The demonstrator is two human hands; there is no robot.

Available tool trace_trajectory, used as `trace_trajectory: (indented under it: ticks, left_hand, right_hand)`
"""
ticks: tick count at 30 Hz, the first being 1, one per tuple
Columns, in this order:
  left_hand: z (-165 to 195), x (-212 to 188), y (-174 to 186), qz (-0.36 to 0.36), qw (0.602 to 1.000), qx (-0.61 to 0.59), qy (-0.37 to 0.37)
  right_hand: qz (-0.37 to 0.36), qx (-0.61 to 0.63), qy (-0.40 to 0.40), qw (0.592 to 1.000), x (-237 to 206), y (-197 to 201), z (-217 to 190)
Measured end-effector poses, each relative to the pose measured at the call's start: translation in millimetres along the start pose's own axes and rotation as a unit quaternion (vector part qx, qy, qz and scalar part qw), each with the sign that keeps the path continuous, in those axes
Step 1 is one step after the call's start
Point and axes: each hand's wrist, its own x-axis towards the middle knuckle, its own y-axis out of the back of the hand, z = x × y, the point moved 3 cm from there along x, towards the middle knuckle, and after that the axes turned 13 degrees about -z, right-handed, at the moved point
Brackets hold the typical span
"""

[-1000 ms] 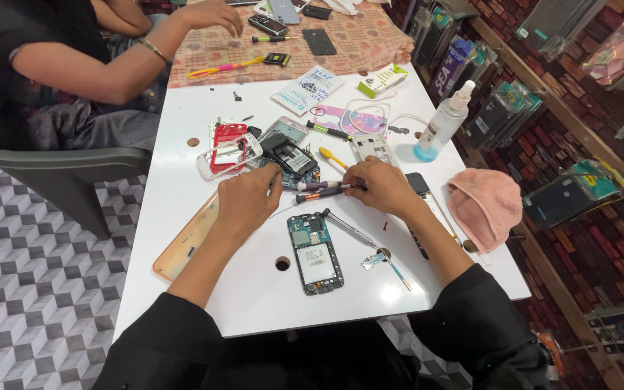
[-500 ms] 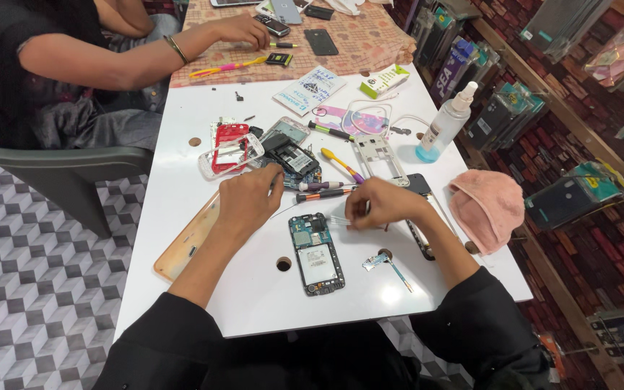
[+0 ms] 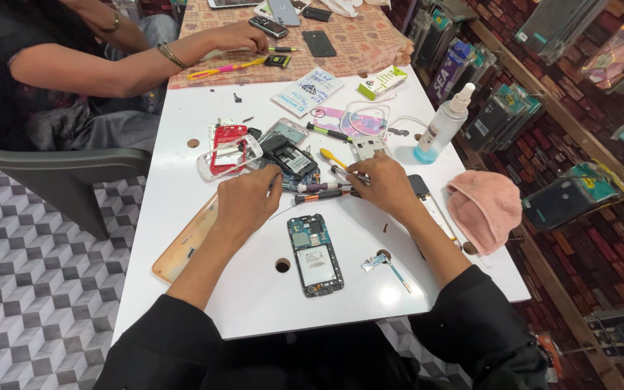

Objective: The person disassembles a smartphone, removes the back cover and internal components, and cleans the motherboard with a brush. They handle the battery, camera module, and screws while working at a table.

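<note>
The opened phone, back cover off and board + battery showing, lies flat on the white bench, near the front edge, between the two forearms and untouched.

Left hand rests palm down just above-left of the phone; its fingers curl toward the pile of phone parts. Grip here: I cannot tell if it holds something, the fingertips are hidden. It sits about where it was 0.5 s ago.

Right hand is now further from the phone than 0.5 s ago, when it was low beside the phone's top-right corner. Now its fingers lie on the row of small screwdrivers, w/ a dark-handled one under the fingertips; the grip is narrow, pinched on a tool, but which one exactly is not clear.

Other things: red phone frame at left, wooden-coloured flat panel at the bench's left edge, spray bottle w/ blue liquid and pink cloth at right, small flex part beside the phone. A 2nd person's hand rests on the patterned cloth at the far end.
</note>
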Motion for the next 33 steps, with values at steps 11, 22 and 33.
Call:
trace_trajectory:
  ticks: [11,22,33]
  left_hand:
    - [2.6,-2.0,5.2,0.015,1.0,-0.004,-0.015]
    - [7.0,-0.4,8.9,-0.012,1.0,-0.012,-0.021]
    - [-9.7,2.3,11.4,-0.015,0.999,0.019,0.036]
  right_hand:
    - [-0.013,-0.071,0.036,0.997,1.5,4.9,0.6]
    - [-0.135,0.084,0.117,0.98,4.8,-11.6,-14.5]
    - [-0.084,0.135,0.08,0.984,6.3,-12.2,-4.7]
